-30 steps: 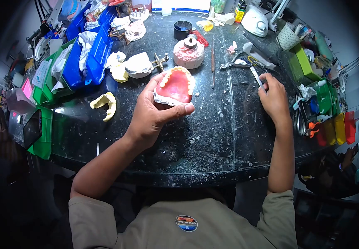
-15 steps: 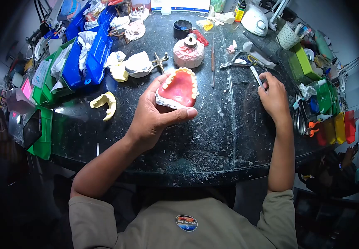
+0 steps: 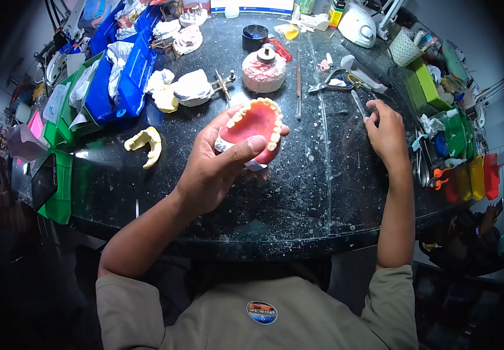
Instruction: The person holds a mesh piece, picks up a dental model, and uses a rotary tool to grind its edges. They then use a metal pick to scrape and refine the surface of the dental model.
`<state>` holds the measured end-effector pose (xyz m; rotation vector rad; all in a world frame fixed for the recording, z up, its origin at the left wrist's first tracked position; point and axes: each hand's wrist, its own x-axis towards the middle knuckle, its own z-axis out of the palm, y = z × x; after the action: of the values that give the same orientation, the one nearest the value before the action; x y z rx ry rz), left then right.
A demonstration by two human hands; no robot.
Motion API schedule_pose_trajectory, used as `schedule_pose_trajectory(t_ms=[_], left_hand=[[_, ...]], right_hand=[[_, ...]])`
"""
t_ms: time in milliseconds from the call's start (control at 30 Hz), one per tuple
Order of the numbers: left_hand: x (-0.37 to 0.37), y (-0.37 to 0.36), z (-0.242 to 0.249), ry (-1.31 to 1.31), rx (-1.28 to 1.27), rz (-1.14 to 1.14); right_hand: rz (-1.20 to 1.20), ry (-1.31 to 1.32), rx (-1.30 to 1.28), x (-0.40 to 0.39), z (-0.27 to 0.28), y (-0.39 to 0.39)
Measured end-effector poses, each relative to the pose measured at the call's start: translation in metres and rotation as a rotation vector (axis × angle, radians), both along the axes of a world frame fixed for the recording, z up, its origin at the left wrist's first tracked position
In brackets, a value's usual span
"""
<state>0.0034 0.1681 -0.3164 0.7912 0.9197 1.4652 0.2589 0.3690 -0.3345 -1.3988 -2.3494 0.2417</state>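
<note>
My left hand (image 3: 208, 160) grips a denture model (image 3: 252, 125), a pink plate with an arch of cream teeth on a white plaster base. Its thumb presses across the plate's near edge, and fingertips show beyond the far side. At the right, my right hand (image 3: 387, 134) is closed around the lower end of a slim metal spatula (image 3: 357, 102), blade pointing away from me. Just past that blade lie pliers (image 3: 336, 84) with dark and yellow handles.
A round pink-and-white plaster block (image 3: 263, 73) stands behind the denture. Near it are a black cup (image 3: 255, 37), a thin carving tool (image 3: 298, 87) and a white plaster lump (image 3: 193, 89). A yellowish horseshoe-shaped cast (image 3: 153, 146) lies left. Blue bins (image 3: 138, 79) flank the bench.
The denture model has turned and tilted in my left hand, and the thumb has slid from the base's edge up onto the pink plate. My right hand has barely moved.
</note>
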Motion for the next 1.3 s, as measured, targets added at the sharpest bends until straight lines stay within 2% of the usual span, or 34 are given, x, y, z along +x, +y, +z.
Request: schedule_pose_trajectory(t_ms=[333, 433, 633, 733, 833, 933, 1300], left_hand=[[0.002, 0.002, -0.002, 0.02, -0.111, 0.078], [-0.002, 0.002, -0.008, 0.049, -0.071, 0.043], [-0.002, 0.002, -0.006, -0.267, -0.095, 0.031], [0.0, 0.002, -0.004, -0.297, -0.132, 0.082], [0.002, 0.001, -0.012, -0.115, -0.074, 0.146], [-0.002, 0.0, -0.011, -0.036, -0.063, 0.06], [-0.001, 0.001, -0.016, -0.023, -0.047, 0.098]], right_hand=[[-0.033, -0.019, -0.033, -0.003, 0.004, -0.002], [-0.025, -0.03, -0.032, -0.003, 0.003, -0.002], [-0.037, -0.027, -0.038, -0.001, 0.001, 0.001], [-0.029, -0.027, -0.034, 0.0, -0.001, 0.002], [-0.019, -0.023, -0.029, 0.0, -0.001, 0.003], [-0.019, -0.018, -0.036, -0.001, -0.001, 0.002], [-0.023, -0.014, -0.039, 0.0, -0.002, 0.004]])
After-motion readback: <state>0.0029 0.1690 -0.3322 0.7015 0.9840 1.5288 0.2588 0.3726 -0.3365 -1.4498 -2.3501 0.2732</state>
